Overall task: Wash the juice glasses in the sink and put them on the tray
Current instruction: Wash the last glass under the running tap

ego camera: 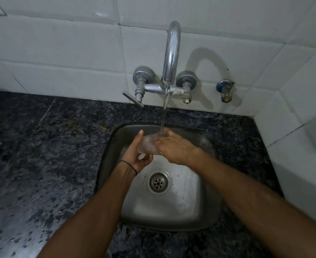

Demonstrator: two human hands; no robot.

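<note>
Mid-rinse, likely: left hand (pixel 137 155) and right hand (pixel 173 147) both clasp one juice glass (pixel 147 144) under the running tap (pixel 170 53); tray unseen, placing yet to come.

Your sink (pixel 172 211) is set into the countertop (pixel 41 146), which spreads wide to its left and runs narrow on its right up to the side wall (pixel 302 127). Behind it the faucet (pixel 170 58) is mounted on the back wall (pixel 60 53), with a small valve (pixel 225 90) to its right. Above the basin, behind the drain (pixel 158 182), the glass (pixel 148 145) lies under the water stream (pixel 163 116), between your left hand (pixel 136 155) and right hand (pixel 174 146).
</note>
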